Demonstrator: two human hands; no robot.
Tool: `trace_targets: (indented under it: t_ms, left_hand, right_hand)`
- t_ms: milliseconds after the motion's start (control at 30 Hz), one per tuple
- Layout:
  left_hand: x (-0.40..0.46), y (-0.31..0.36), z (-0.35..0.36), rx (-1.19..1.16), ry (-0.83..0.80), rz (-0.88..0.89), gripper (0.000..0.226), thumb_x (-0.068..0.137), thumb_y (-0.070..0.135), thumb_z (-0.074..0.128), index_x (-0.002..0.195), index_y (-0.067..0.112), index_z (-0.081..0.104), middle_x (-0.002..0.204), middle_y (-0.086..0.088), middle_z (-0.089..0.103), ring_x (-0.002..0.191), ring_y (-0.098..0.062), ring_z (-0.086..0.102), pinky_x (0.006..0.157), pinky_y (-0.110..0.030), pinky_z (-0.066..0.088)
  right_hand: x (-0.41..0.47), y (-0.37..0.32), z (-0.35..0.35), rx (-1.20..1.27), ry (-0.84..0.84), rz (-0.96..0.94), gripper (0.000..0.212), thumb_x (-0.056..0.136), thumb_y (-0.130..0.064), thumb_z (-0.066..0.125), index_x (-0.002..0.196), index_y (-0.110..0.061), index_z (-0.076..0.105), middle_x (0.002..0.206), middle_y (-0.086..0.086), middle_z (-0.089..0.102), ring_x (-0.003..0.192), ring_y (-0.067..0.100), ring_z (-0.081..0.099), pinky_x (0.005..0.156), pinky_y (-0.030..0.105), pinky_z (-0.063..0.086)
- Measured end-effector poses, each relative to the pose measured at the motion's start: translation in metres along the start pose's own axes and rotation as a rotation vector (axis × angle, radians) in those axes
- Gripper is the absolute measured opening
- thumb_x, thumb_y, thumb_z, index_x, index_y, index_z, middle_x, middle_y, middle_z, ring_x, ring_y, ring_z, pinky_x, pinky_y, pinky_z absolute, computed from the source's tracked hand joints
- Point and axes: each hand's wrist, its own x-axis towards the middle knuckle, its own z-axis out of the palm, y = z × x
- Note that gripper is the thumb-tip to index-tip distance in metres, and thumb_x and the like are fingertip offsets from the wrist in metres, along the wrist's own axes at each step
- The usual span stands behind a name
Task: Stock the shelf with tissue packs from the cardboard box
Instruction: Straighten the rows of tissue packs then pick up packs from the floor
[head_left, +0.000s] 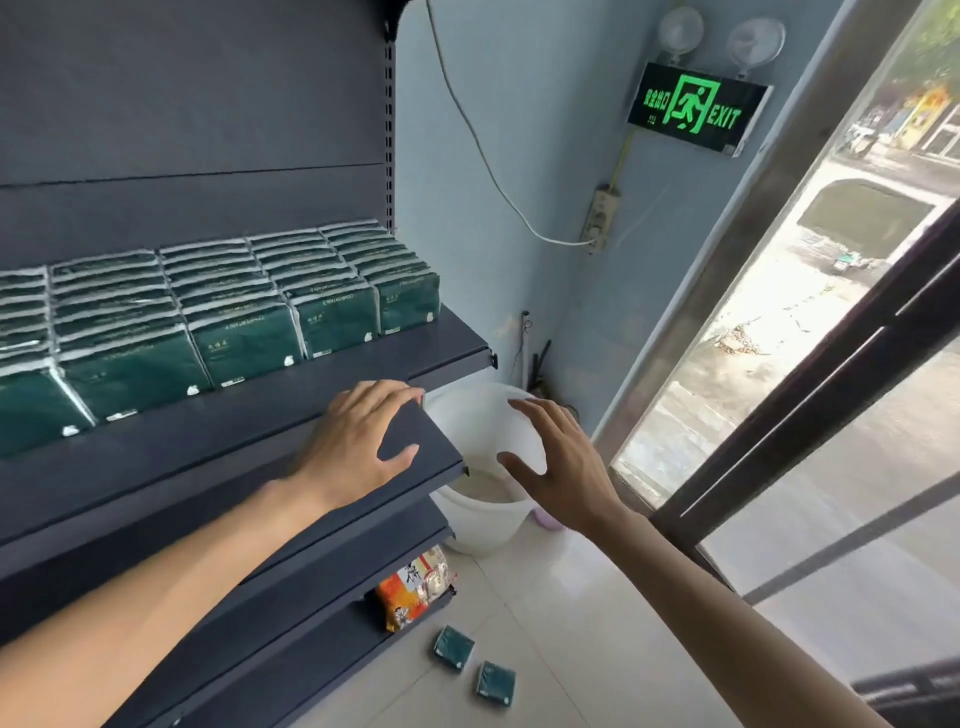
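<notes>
Several rows of dark green tissue packs fill the upper dark grey shelf. My left hand lies flat, fingers spread, on the right end of the shelf board below, holding nothing. My right hand hovers open just past the shelf's end, over a white bucket. Two loose green tissue packs lie on the tiled floor below. No cardboard box is in view.
A white bucket stands on the floor at the shelf's right end. An orange snack bag sits on the lowest shelf. A glass door with a dark frame runs along the right. A green exit sign hangs on the blue wall.
</notes>
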Motion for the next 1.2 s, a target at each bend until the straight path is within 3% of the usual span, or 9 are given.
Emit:
trace_targets:
  t_ms: [233, 633, 800, 967, 1200]
  left_hand:
    - [-0.012, 0.026, 0.07, -0.071, -0.137, 0.013, 0.062, 0.087, 0.037, 0.07, 0.143, 0.023, 0.047, 0.138, 0.007, 0.05, 0.129, -0.014, 0.044, 0.107, -0.032, 0.033]
    - [-0.085, 0.051, 0.281, -0.136, -0.511, -0.202, 0.057, 0.089, 0.03, 0.07, 0.142, 0.022, 0.048, 0.138, 0.003, 0.05, 0.124, -0.021, 0.049, 0.099, -0.035, 0.043]
    - [-0.142, 0.027, 0.421, -0.209, -0.669, -0.332, 0.05, 0.096, 0.027, 0.063, 0.144, 0.024, 0.047, 0.142, 0.007, 0.045, 0.127, -0.016, 0.049, 0.099, -0.03, 0.04]
    - [-0.216, -0.01, 0.584, -0.253, -0.796, -0.448, 0.048, 0.096, 0.024, 0.062, 0.142, 0.021, 0.047, 0.139, 0.002, 0.047, 0.12, -0.022, 0.056, 0.094, -0.034, 0.043]
    - [-0.29, -0.078, 0.803, -0.212, -0.823, -0.479, 0.045, 0.101, 0.028, 0.052, 0.145, 0.022, 0.043, 0.146, -0.001, 0.041, 0.12, -0.026, 0.057, 0.093, -0.04, 0.049]
  right_hand:
    - [-0.06, 0.054, 0.017, 0.02, -0.045, 0.057, 0.059, 0.092, -0.047, 0.062, 0.142, -0.019, 0.046, 0.14, -0.003, 0.053, 0.126, 0.019, 0.049, 0.098, 0.037, 0.046]
    - [-0.189, 0.197, 0.142, 0.055, -0.312, 0.263, 0.053, 0.095, -0.043, 0.059, 0.14, -0.019, 0.046, 0.137, -0.002, 0.053, 0.122, 0.021, 0.05, 0.098, 0.036, 0.047]
    - [-0.253, 0.276, 0.259, 0.05, -0.393, 0.361, 0.05, 0.096, -0.04, 0.059, 0.141, -0.018, 0.047, 0.137, 0.0, 0.054, 0.124, 0.022, 0.049, 0.097, 0.036, 0.048]
    - [-0.322, 0.347, 0.396, 0.051, -0.494, 0.47, 0.05, 0.098, -0.037, 0.056, 0.144, -0.021, 0.043, 0.142, -0.002, 0.049, 0.127, 0.02, 0.046, 0.102, 0.033, 0.043]
    - [-0.402, 0.451, 0.602, 0.027, -0.548, 0.503, 0.05, 0.097, -0.036, 0.057, 0.144, -0.022, 0.044, 0.14, 0.0, 0.049, 0.126, 0.019, 0.047, 0.102, 0.033, 0.043]
